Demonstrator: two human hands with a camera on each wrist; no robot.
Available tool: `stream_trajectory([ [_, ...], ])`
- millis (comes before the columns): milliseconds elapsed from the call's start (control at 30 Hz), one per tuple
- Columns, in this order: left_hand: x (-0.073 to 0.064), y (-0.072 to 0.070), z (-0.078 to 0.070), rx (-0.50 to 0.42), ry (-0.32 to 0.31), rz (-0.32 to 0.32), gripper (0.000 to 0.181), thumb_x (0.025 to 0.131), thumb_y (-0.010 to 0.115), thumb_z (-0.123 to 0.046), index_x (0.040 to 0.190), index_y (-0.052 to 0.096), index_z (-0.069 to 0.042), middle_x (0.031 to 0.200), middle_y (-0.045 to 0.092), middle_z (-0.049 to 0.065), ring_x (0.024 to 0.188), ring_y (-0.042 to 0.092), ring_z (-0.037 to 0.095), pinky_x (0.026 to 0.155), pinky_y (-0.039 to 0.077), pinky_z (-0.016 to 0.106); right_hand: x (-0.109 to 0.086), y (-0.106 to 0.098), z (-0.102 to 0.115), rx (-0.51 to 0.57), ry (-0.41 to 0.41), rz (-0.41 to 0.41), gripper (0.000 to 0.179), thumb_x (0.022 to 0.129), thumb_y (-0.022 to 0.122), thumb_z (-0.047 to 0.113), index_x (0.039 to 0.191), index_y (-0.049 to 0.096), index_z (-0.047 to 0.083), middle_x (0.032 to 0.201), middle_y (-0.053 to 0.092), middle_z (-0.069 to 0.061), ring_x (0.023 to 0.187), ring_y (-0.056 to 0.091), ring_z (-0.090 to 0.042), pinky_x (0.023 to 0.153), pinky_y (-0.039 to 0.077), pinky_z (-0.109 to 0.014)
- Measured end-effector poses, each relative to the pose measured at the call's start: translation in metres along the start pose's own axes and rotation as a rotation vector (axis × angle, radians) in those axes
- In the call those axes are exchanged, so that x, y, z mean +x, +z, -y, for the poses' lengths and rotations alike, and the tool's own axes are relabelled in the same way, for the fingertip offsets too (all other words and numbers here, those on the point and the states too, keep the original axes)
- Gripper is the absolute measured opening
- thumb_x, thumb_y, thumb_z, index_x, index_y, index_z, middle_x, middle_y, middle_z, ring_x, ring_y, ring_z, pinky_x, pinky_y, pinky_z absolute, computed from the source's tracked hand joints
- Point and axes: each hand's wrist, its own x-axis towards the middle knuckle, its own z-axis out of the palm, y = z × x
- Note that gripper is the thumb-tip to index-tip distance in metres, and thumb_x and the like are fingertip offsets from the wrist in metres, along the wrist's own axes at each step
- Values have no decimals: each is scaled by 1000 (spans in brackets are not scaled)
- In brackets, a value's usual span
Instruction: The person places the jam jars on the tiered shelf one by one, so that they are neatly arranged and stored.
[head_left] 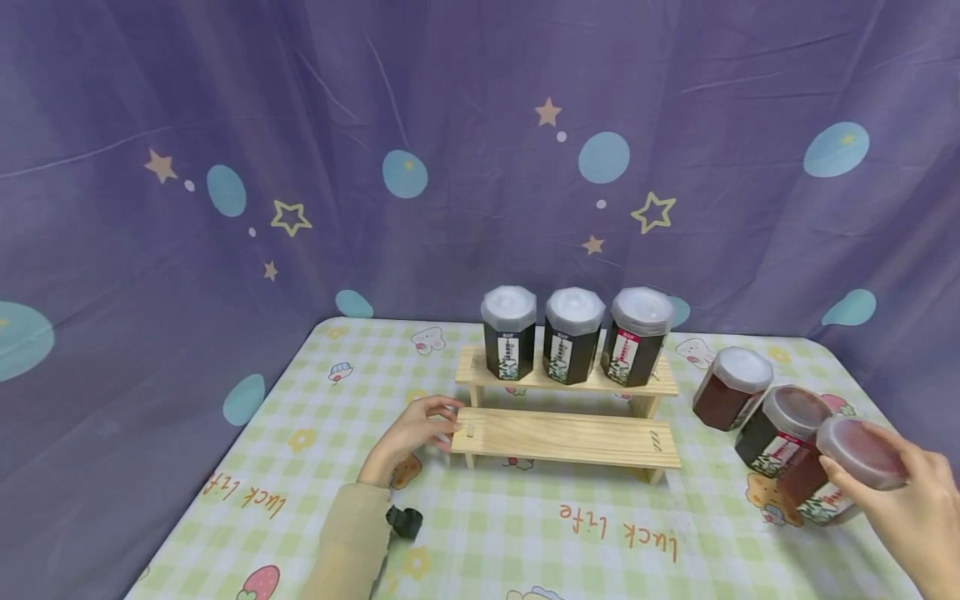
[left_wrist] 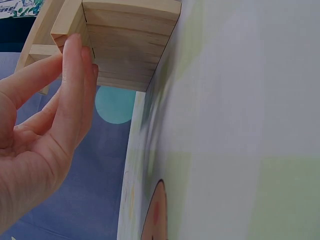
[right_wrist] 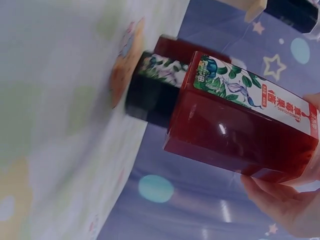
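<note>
My right hand (head_left: 918,492) grips a jam jar (right_wrist: 245,122) with dark red filling around its frosted lid. The jar is tilted, its base above the cloth in the right wrist view. Beside it a dark jam jar (head_left: 780,429) and a reddish-brown jar (head_left: 731,392) stand on the table. At the left end of the wooden two-step rack (head_left: 562,435), my left hand (head_left: 420,429) touches the lower board with nearly straight fingers (left_wrist: 72,85). Three dark jars stand in a row on the upper board: a left one (head_left: 509,333), a middle one (head_left: 573,336) and a right one (head_left: 636,337).
A checked cloth (head_left: 300,454) with cartoon prints covers the table. A purple curtain (head_left: 480,225) with stars and blue spots hangs behind it. A small black piece (head_left: 405,522) sits by the left sleeve (head_left: 352,533).
</note>
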Motion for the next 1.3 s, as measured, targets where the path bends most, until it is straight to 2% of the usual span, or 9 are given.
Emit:
stream_trajectory([
  [100, 0, 0, 0, -2, -2, -3, 36, 83, 59, -3, 118, 52, 3, 94, 52, 15, 64, 58, 19, 58, 56, 37, -5, -6, 17, -27, -20, 28, 69, 70, 75, 20, 126, 42, -4, 114, 35, -36, 100, 34, -48, 68, 34, -68],
  [333, 1, 1, 1, -2, -8, -12, 36, 83, 59, -3, 118, 52, 2, 96, 52, 16, 62, 59, 20, 58, 56, 37, -3, -2, 29, -39, -146, 15, 67, 64, 79, 21, 120, 50, -2, 104, 43, -29, 85, 36, -37, 53, 30, -35],
  [500, 1, 1, 1, -4, -7, -8, 37, 83, 59, -3, 118, 51, 3, 97, 52, 16, 62, 58, 20, 58, 56, 37, -4, 3, 37, -16, -192, 18, 67, 61, 81, 21, 118, 53, 0, 105, 45, -28, 82, 36, -24, 52, 30, -23],
  [600, 0, 1, 1, -4, -8, -7, 37, 83, 59, -3, 118, 51, 3, 97, 52, 16, 62, 58, 19, 58, 56, 37, -4, 6, 43, 1, -209, 13, 66, 60, 81, 20, 116, 54, 1, 104, 46, -27, 81, 37, -22, 51, 28, -18],
  [733, 0, 1, 1, -4, -7, -8, 37, 83, 59, -3, 118, 51, 3, 96, 53, 15, 63, 58, 19, 58, 56, 37, -3, 11, 50, 29, -251, 17, 65, 58, 82, 16, 115, 55, 1, 102, 47, -27, 80, 38, -30, 51, 29, -17],
  [933, 1, 1, 0, -1, -8, -10, 37, 83, 59, -3, 118, 51, 3, 95, 53, 15, 63, 59, 19, 58, 56, 37, -4, 16, 64, 75, -282, 48, 65, 59, 81, 15, 117, 55, 5, 106, 46, -26, 80, 41, -31, 49, 33, -20],
  [1033, 0, 1, 0, 5, -10, -11, 37, 83, 59, -3, 118, 51, 2, 96, 52, 15, 63, 59, 19, 58, 56, 37, -6, 20, 70, 114, -300, 64, 64, 59, 81, 14, 117, 55, 7, 113, 45, -25, 84, 45, -34, 52, 31, -14],
  [1133, 0, 1, 0, 8, -11, -11, 36, 83, 59, -3, 118, 51, 2, 96, 52, 15, 64, 58, 19, 58, 56, 37, -7, 24, 77, 137, -337, 67, 65, 58, 82, 12, 117, 56, 7, 111, 45, -23, 83, 47, -35, 51, 31, -10],
  [1300, 0, 1, 0, 9, -6, -7, 36, 83, 58, -3, 118, 51, 2, 95, 53, 15, 64, 58, 19, 58, 56, 37, -9, 34, 88, 149, -401, 55, 65, 56, 83, 12, 116, 58, 9, 98, 48, -14, 75, 43, -8, 48, 36, -11],
])
